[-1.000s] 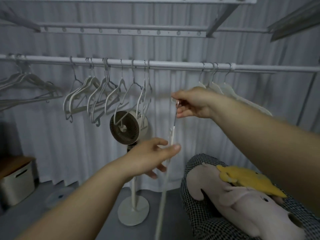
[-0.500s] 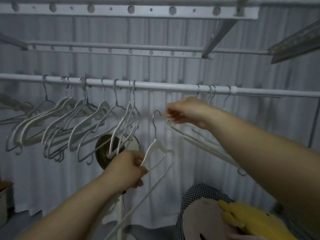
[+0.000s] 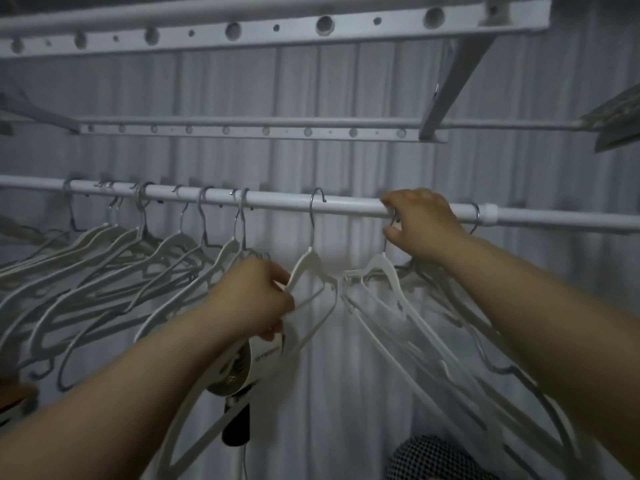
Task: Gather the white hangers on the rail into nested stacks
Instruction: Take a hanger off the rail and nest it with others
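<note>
Hands, two, bare, both raised to the rail [image 3: 346,204].
- Left hand [image 3: 252,299]: fingers curled round the left shoulder of a single hanger [image 3: 313,266], gripping it. That hanger's metal hook sits over the rail, alone in the gap between the two groups.
- Right hand [image 3: 422,226]: up at the rail, thumb and fingers pinching a wire hook at the top of the right stack [image 3: 398,289].
- Right stack: several white hangers nested close, arms sloping down to the right beneath the right forearm; the exact count cannot be told.
- Left group [image 3: 138,265]: many white hangers hooked along the left length of the rail, loosely spread, arms angled down to the left.
- Lone hook [image 3: 476,216]: on the rail just right of the right hand.
- Fan [image 3: 249,368]: white, partly hidden behind the left hand.
- Curtain [image 3: 346,81]: pale, pleated, at the far side.
- Checked fabric [image 3: 426,459]: at the bottom edge.
</note>
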The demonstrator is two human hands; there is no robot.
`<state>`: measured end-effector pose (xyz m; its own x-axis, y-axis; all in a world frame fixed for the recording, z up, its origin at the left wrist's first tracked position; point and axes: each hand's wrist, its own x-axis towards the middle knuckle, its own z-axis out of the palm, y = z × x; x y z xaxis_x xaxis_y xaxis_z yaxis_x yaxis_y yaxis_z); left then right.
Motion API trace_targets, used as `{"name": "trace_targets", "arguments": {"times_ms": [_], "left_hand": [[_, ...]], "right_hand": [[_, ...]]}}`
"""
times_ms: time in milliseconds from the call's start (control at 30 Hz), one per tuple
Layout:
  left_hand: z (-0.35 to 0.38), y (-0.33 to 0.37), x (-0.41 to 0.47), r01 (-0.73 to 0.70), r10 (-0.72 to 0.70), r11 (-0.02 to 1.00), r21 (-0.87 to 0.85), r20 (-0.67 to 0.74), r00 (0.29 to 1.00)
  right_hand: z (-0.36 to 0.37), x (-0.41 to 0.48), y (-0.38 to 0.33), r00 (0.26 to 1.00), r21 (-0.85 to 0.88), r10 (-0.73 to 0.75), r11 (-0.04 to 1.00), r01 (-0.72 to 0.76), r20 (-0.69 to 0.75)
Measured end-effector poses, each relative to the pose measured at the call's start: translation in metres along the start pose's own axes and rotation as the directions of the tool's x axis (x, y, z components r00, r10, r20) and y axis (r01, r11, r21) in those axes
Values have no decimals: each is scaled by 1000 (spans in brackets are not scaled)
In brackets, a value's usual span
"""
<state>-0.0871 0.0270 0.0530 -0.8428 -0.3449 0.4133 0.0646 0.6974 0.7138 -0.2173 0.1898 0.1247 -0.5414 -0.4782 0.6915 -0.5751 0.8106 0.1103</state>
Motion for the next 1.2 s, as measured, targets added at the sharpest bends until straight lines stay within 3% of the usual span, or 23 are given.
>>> {"name": "trace_targets", "arguments": {"times_ms": [333,967,1067,1200], "left_hand": [[11,20,38,9,-6,990,143,-24,1000],[28,28,31,-5,-12,990,143,117,993],[14,21,23,-22,13,990,139,63,998],[-4,2,6,-107,153,945,309,-127,980]], "right_hand": [[10,3,6,997,33,-63,997,65,-53],[1,-5,6,997,-34,-76,996,76,21],[-2,-5,4,997,-51,-60,997,62,43],[-6,-8,-3,998,-69,-37,997,41,58]]}}
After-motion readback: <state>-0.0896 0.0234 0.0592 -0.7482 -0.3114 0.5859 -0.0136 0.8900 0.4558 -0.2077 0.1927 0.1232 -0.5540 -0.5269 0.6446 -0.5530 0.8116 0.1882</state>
